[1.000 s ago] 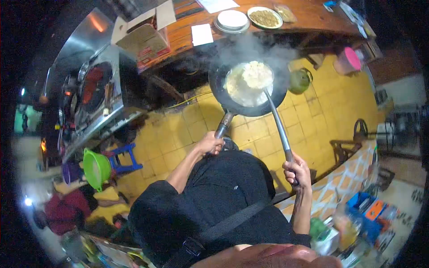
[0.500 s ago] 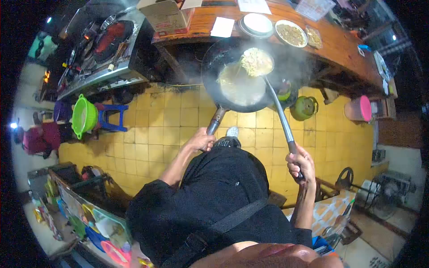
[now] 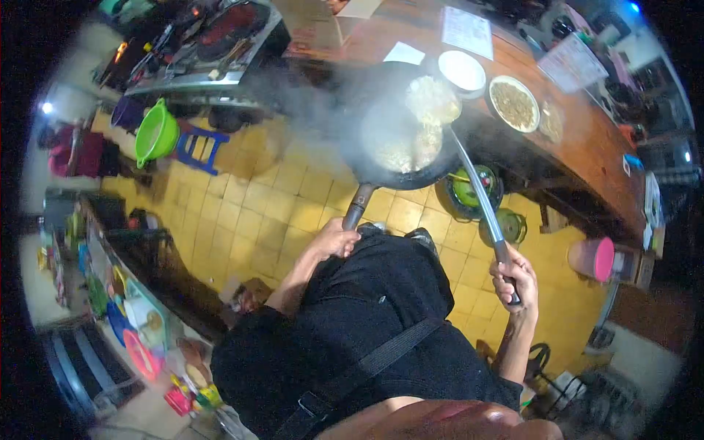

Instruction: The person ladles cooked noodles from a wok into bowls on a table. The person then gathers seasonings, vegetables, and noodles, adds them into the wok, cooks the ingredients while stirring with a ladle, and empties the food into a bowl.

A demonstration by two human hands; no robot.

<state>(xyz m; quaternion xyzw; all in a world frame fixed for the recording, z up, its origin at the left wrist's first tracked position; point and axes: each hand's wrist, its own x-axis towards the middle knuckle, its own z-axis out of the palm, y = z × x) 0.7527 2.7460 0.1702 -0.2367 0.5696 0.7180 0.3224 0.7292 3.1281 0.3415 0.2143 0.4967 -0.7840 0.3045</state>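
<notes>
My left hand (image 3: 334, 240) is wrapped round the brown handle (image 3: 359, 207) of a dark wok (image 3: 411, 181). Thick steam blurs part of the wok, where pale liquid and food (image 3: 400, 155) show inside. In my right hand (image 3: 515, 279) is the dark grip of a long metal ladle (image 3: 477, 180). Its bowl is over the wok's far right side, heaped with pale, noodle-like food (image 3: 431, 99). More of that food trails between the ladle and the wok; whether it is falling I cannot tell.
On the wooden table (image 3: 579, 158) beyond the wok are a white plate (image 3: 462, 72), a plate of brown food (image 3: 515, 104) and paper sheets (image 3: 467, 33). A green gas cylinder (image 3: 506, 229) and a pink-topped bucket (image 3: 592, 259) stand below. Leftward are a stove (image 3: 187, 84), green basket (image 3: 157, 134) and blue stool (image 3: 202, 149).
The view has turned, and the table's plates appear further right. Steam has thickened and drifted left. Food now stretches from the ladle down into the wok. Both hands keep their grips.
</notes>
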